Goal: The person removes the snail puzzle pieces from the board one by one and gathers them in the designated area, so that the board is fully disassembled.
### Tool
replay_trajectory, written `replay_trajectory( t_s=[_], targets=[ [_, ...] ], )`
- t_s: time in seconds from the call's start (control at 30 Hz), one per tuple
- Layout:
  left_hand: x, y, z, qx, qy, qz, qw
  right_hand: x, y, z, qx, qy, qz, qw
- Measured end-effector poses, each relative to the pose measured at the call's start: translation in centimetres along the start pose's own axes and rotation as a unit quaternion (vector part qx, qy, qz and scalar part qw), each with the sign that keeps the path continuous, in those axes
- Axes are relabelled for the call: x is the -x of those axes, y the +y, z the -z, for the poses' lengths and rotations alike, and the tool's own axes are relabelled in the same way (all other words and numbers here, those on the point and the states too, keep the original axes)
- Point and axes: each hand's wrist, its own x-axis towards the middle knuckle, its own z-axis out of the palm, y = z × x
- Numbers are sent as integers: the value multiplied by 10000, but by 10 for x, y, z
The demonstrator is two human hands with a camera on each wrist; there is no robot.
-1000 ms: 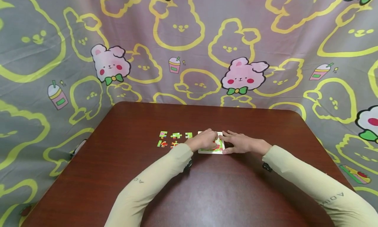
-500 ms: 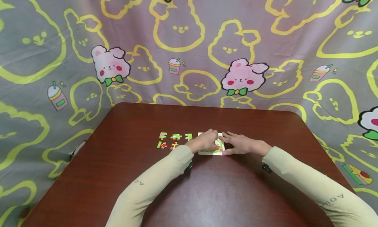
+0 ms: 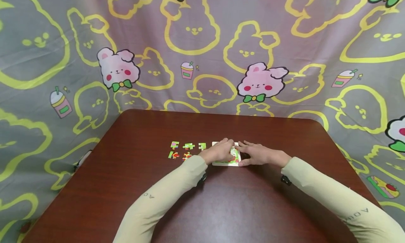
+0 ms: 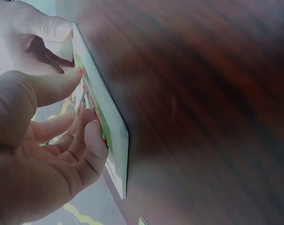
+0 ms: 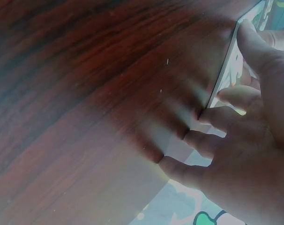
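A flat jigsaw puzzle board with a white rim and a green and red picture lies on the table. My left hand is over it, fingers bent. In the left wrist view, the left thumb and fingertips touch the picture; whether they pinch a piece is hidden. My right hand rests at the board's right edge with fingers spread. In the right wrist view, the right thumb touches the rim, and the outer fingers rest on the table. Several loose puzzle pieces lie left of the board.
The brown table has its far edge along a hanging cloth printed with cartoon rabbits. My left forearm passes close to the loose pieces and may cover part of that group.
Both hands keep their places at the puzzle board, with at most a slight shift of the left fingers. The loose pieces stay where they were.
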Motion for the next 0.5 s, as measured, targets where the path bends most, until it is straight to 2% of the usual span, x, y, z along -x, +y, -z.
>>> replay_trajectory(
  t_s=[0.27,0.5],
  targets=[
    [-3,0,-2,-268,362,-102,9989,1,0,0,58,-12,4,10000],
    [-2,0,-1,71,637,-7,9979,1,0,0,31,-24,-25,10000]
  ],
)
